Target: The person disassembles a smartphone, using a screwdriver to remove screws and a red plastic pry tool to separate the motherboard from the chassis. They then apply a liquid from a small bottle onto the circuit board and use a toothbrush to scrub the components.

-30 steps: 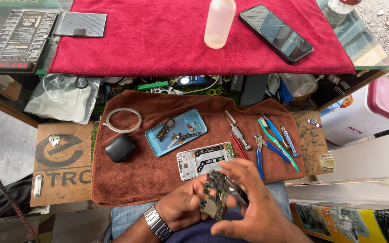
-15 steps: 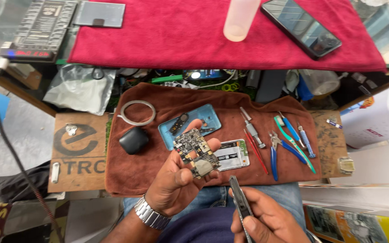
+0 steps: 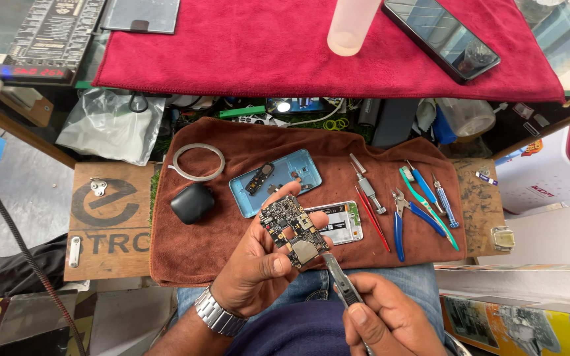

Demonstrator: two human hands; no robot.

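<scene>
My left hand [image 3: 258, 264] holds up a small phone circuit board [image 3: 294, 229] above a brown cloth [image 3: 232, 244]. My right hand [image 3: 387, 320] grips metal tweezers [image 3: 339, 280], whose tip touches the board's lower end. On the cloth behind the board lie a blue phone back cover [image 3: 275, 178] and a white phone frame [image 3: 344, 223], partly hidden by the board and my fingers.
Several hand tools lie on the cloth's right side: pliers [image 3: 400, 221], screwdrivers [image 3: 367, 184]. A black pod-shaped case [image 3: 192, 202] and a tape ring [image 3: 196, 162] sit at left. A red cloth [image 3: 265, 46] farther away carries a clear bottle [image 3: 351, 23] and a dark phone [image 3: 440, 38].
My right hand left the board, picked up the tweezers and brought their tip up to the board. My left hand raised the board and now holds it alone.
</scene>
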